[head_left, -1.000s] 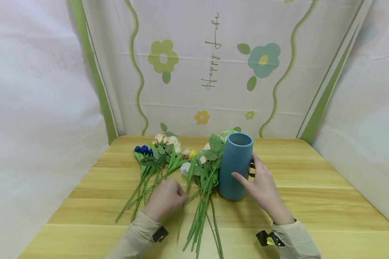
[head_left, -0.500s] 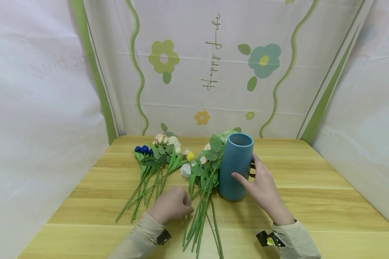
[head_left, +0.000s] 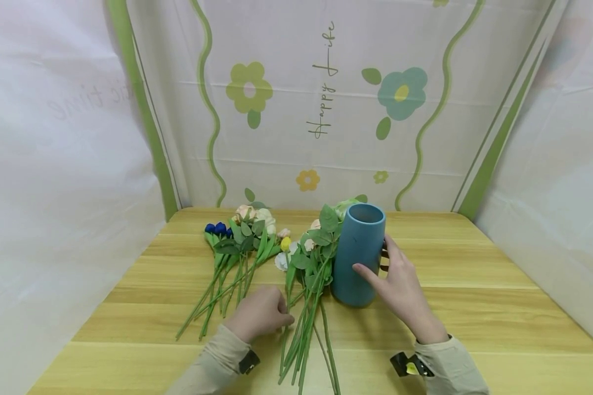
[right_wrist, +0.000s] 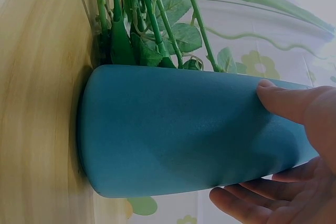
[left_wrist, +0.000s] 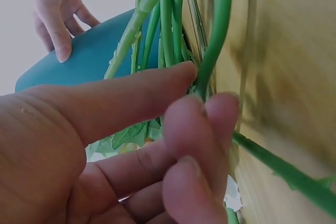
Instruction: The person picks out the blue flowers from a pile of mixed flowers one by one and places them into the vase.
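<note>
My left hand (head_left: 262,314) pinches the green stem (left_wrist: 216,30) of a yellow tulip (head_left: 285,243) between thumb and fingertips, low over the table. The tulip's head lies just left of a leafy bunch of artificial flowers (head_left: 320,241), whose long stems point toward me. My right hand (head_left: 400,285) holds the right side of a tall blue vase (head_left: 358,258), thumb on the front and fingers behind. The vase (right_wrist: 178,135) stands upright on the table, its mouth showing no stems. Part of the bunch is hidden behind it.
On the left of the wooden table (head_left: 474,307) lies another group of flowers, with blue tulips (head_left: 220,228) and cream roses (head_left: 264,219). A white flower (head_left: 283,261) sits between the groups. A printed curtain (head_left: 277,137) hangs at the back.
My left hand has moved slightly right and toward me. The yellow tulip's head has shifted a little left and nearer, along with its stem. My right hand and the vase stay put.
</note>
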### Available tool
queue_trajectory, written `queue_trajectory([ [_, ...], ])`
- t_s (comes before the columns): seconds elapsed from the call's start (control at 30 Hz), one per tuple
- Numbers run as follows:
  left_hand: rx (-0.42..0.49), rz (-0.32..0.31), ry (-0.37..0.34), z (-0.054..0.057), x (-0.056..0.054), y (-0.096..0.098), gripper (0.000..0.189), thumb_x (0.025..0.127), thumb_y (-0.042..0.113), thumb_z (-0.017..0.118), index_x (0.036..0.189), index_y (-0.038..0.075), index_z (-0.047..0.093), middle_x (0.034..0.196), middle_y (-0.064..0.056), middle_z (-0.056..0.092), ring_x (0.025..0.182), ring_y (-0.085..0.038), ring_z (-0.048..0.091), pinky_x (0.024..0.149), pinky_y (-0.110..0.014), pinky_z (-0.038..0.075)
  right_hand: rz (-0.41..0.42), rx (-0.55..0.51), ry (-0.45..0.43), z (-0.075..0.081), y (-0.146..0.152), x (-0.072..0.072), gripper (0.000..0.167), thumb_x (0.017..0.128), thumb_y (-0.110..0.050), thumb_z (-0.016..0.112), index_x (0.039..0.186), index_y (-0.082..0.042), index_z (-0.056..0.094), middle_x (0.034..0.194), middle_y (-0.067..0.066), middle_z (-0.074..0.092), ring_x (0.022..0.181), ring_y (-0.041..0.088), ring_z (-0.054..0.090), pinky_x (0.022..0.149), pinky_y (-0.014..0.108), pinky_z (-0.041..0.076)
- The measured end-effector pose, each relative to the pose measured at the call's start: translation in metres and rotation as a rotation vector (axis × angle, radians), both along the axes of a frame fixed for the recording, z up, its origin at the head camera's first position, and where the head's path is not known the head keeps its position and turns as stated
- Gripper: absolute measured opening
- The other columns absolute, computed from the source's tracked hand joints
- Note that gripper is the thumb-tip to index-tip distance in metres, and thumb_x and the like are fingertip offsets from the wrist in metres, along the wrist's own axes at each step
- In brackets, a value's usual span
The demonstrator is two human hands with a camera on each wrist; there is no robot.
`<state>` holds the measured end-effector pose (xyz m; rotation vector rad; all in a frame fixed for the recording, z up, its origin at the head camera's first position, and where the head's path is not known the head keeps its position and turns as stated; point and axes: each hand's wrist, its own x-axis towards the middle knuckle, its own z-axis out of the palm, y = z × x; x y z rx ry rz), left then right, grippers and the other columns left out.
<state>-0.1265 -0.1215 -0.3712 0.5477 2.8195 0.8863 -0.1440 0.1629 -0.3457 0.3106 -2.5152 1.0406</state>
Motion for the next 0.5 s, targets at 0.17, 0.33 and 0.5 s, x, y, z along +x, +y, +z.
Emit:
queue_trajectory([
  [0.17,-0.002,0.011,0.0,0.002,0.001,0.0,0.05,0.082,0.018,0.077,0.045,0.018,0.042,0.039,0.014,0.035,0.035,-0.002,0.032,0.038,-0.02,0.025,0.001,0.0,0.006,-0.001,0.001,0.0,0.095,0.087,-0.042,0.075,0.15,0.009,0.024,0.137,0.031,0.045,0.122,0.045,0.048,0.094,0.062,0.041],
  [0.33,0.016,0.014,-0.028,0.007,0.002,-0.003,0.049,0.085,0.022,0.075,0.046,0.017,0.045,0.04,0.014,0.035,0.036,-0.002,0.03,0.036,-0.019,0.022,0.0,0.004,0.018,-0.002,0.001,-0.001,0.095,0.087,-0.042,0.075,0.149,0.009,0.024,0.136,0.032,0.046,0.121,0.046,0.048,0.091,0.062,0.043],
  [0.5,0.074,0.032,-0.092,0.02,0.001,-0.016,0.036,0.092,0.024,0.068,0.06,0.007,0.062,0.051,0.006,0.052,0.043,-0.007,0.041,0.04,-0.022,0.033,0.003,0.003,0.021,-0.004,0.002,-0.002,0.095,0.087,-0.041,0.075,0.149,0.009,0.025,0.136,0.031,0.046,0.121,0.045,0.049,0.088,0.06,0.046],
])
